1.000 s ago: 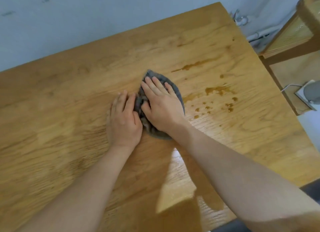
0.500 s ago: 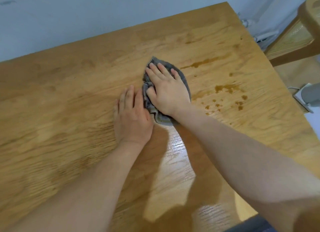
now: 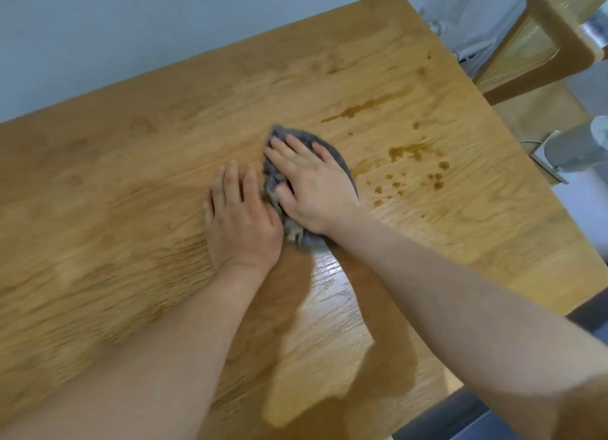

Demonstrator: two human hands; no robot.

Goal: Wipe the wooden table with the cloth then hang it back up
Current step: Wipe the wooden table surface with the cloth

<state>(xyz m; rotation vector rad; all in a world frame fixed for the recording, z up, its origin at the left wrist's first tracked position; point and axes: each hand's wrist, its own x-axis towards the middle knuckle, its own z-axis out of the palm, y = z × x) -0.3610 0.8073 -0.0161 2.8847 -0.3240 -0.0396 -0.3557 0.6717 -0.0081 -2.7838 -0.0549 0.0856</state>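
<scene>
Two bare forearms reach over the wooden tabletop. The left grip lies flat and released, palm down on the wood, its thumb side touching the grey cloth. The right grip is also released, fingers straight and spread, pressing on the bunched cloth near the tabletop's middle. Just right of the cloth, brown spill drops dot the wood.

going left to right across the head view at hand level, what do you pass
left hand → right hand flat on the grey cloth → brown spill drops → grey device
</scene>
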